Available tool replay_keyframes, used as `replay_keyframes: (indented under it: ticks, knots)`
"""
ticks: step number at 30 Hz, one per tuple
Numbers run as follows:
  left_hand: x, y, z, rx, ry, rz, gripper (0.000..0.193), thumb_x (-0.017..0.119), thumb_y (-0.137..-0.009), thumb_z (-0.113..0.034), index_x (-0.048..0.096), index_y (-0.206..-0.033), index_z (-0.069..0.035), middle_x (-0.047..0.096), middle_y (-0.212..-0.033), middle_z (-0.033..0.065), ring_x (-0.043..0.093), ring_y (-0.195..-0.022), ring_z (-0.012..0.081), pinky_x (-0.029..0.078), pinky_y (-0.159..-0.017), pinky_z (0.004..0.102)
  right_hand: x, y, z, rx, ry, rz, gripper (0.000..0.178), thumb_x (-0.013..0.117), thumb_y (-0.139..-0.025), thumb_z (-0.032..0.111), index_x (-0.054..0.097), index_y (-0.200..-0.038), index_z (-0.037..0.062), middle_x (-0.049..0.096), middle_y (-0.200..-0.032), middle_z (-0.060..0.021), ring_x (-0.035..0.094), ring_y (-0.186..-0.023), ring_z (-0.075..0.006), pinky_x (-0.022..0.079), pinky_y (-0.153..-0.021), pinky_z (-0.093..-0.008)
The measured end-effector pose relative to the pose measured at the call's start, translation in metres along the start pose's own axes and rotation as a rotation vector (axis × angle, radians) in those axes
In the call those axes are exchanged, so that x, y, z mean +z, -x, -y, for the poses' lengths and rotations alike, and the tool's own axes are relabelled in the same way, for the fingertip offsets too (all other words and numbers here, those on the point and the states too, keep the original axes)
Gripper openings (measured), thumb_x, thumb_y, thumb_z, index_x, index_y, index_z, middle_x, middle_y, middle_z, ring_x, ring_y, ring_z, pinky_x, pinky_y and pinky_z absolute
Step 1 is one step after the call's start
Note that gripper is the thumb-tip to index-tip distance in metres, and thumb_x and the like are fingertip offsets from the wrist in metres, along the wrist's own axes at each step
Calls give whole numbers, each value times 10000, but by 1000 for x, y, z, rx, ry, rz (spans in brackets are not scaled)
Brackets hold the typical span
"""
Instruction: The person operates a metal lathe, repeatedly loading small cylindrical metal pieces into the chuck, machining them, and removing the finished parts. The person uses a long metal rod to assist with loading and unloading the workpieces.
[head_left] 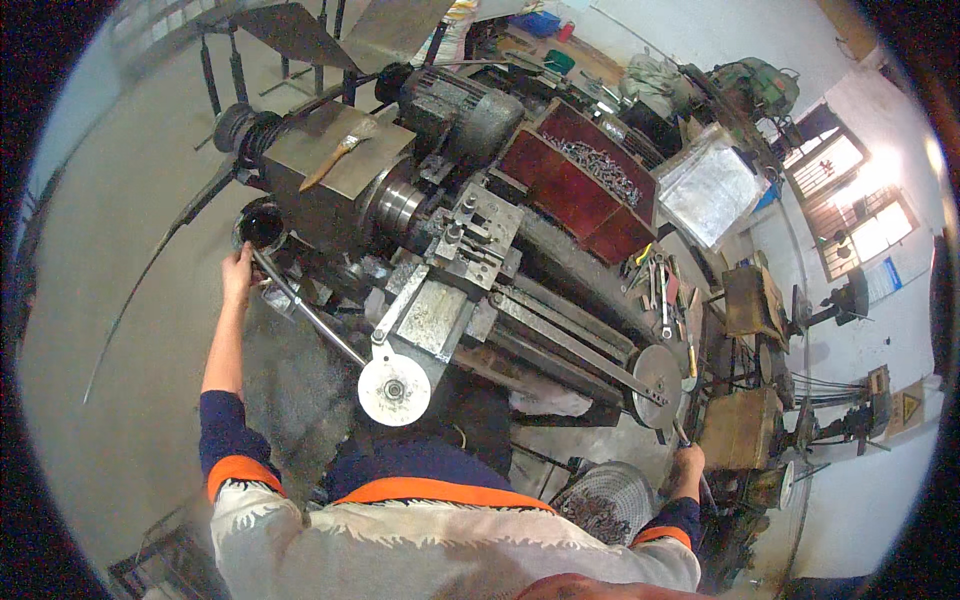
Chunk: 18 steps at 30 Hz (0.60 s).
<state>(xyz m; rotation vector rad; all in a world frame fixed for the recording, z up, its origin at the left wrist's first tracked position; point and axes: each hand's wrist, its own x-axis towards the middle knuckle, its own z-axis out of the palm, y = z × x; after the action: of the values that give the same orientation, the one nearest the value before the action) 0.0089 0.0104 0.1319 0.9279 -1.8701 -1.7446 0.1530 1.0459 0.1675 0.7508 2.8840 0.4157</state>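
Note:
Before me stands a small metal lathe with a chuck (400, 205) and a tool post (478, 235). My left hand (238, 275), stretched out to the far left, is closed round the upper end of a long metal lever (310, 315), beside a dark round opening (261, 226). At the lever's lower end is a pale round disc (394, 389). My right hand (688, 460) grips a handle (682, 432) next to a grey handwheel (657, 387) at the machine's right end. Its fingers are partly hidden.
A dark red box (560, 190) full of small metal parts sits behind the bed. Wrenches (665, 295) lie to its right. A wooden-handled brush (340, 160) rests on the headstock. A mesh basket (605, 500) with metal pieces stands near my right arm.

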Motion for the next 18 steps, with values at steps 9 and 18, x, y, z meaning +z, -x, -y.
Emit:
replay_keyframes:
  ticks: [9, 18]
  knots:
    - [51, 17, -15, -65, 299, -142, 222, 539, -805, -110, 463, -955, 36, 577, -624, 132, 563, -422, 211, 452, -383, 310, -31, 89, 78, 411, -145, 53, 304, 596, -640, 247, 622, -866, 45, 627, -963, -171, 601, -919, -326, 483, -784, -402]
    - [52, 5, -7, 31, 294, -207, 200, 518, -756, -20, 454, -934, 44, 568, -629, 111, 557, -432, 192, 442, -388, 291, -41, 143, 124, 483, -283, -69, 322, 565, -619, 226, 635, -842, 5, 626, -887, -229, 590, -881, -400, 465, -787, -443]
